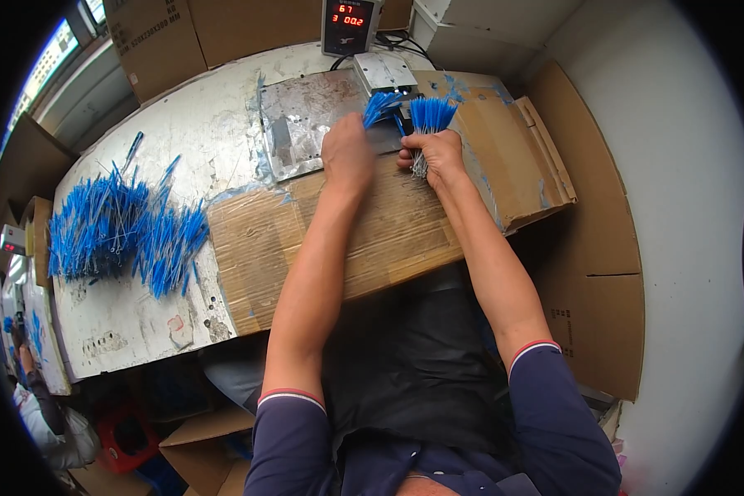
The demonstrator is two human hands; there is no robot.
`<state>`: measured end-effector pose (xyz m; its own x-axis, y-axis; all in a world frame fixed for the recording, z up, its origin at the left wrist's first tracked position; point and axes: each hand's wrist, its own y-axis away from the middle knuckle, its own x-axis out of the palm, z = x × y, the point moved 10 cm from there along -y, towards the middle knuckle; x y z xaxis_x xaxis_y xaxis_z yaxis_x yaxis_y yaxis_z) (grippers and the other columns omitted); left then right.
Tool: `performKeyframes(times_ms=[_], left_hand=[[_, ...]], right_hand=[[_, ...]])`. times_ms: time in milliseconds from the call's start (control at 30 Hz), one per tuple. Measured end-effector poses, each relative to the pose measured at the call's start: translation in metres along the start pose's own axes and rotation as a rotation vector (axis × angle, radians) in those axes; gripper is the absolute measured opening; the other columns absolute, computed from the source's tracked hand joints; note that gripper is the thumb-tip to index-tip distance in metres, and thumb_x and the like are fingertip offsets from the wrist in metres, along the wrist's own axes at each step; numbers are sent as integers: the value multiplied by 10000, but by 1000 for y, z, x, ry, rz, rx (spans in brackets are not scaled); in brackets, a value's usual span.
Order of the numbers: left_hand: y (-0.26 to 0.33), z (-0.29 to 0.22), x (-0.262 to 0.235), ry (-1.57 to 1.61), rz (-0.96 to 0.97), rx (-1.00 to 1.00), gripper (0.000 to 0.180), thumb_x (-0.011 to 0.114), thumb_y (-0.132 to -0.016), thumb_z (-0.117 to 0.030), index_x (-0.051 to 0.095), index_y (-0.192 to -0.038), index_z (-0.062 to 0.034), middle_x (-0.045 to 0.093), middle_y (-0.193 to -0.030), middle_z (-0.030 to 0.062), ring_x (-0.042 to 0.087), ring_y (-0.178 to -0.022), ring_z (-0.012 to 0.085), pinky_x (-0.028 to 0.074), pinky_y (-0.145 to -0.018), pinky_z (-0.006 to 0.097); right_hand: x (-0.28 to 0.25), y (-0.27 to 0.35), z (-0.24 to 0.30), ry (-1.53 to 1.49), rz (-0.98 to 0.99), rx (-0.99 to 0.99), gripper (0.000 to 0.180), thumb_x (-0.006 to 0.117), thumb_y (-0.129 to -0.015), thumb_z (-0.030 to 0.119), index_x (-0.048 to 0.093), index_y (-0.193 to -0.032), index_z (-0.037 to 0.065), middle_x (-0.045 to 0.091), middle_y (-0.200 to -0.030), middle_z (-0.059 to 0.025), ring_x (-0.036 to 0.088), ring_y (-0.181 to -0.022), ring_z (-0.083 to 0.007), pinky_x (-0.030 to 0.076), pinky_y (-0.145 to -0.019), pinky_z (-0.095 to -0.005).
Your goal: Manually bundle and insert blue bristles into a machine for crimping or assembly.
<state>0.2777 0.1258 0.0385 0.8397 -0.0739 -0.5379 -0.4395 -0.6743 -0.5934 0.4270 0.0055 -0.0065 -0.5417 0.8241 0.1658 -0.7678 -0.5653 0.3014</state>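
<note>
My right hand (440, 153) is closed around an upright bundle of thin wire brushes (432, 116). Their blue ends fan out above the fingers, and the pale wire stems hang below. A single blue-ended piece (400, 125) stands by the right thumb. Beside it, my left hand (347, 155) is smeared by motion, and a smaller bunch of the same blue-ended brushes (379, 108) sticks out past its fingers, which seem closed on it. Both hands are over the near edge of a metal plate (306, 107), just before a small metal block device (386, 73).
A large pile of blue-ended brushes (99, 223) lies at the left on the white worktable (140, 331). Taped cardboard (264, 248) covers the near edge. A box with a red digital display (349, 29) stands at the back. Cardboard (587, 240) and a white wall (686, 207) bound the right.
</note>
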Motion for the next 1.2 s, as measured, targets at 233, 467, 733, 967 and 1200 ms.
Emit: performKeyframes(times_ms=[233,467,733,967,1200], left_hand=[[1,-5,2,-101,32,13,126,577,-856,1,613,-974,-25,666,-925,188,650,-880,395,499,-799,494],[2,7,-16,-202,-87,-120,110,575,-881,-21,604,-985,-44,668,-907,165,653,-883,369,482,-771,478],[2,16,-28,-156,-192,-180,73,592,-917,-58,607,-988,-48,674,-901,150,646,-876,369,444,-779,478],[1,4,-27,-95,-214,-54,120,638,-900,-69,619,-1016,-43,676,-890,150,637,-876,368,444,-801,476],[2,0,-14,-76,-69,-80,174,560,-890,-44,643,-1043,-34,685,-898,144,642,-911,345,465,-822,454]], right_hand=[[6,-4,3,53,-61,29,82,667,-785,-116,612,-734,-85,639,-668,-192,646,-493,-270,565,-432,-389],[12,-3,3,68,-111,11,87,669,-793,-110,607,-734,-97,639,-682,-203,644,-502,-275,572,-428,-385],[7,-7,5,51,-153,-25,87,646,-763,-130,590,-710,-92,640,-666,-206,646,-483,-277,560,-413,-382],[10,-6,8,64,-168,7,72,639,-752,-137,592,-722,-92,640,-666,-206,650,-488,-290,584,-437,-414],[7,-2,-1,-169,-43,38,87,710,-826,-19,657,-856,-82,691,-787,-178,706,-636,-266,628,-511,-423]])
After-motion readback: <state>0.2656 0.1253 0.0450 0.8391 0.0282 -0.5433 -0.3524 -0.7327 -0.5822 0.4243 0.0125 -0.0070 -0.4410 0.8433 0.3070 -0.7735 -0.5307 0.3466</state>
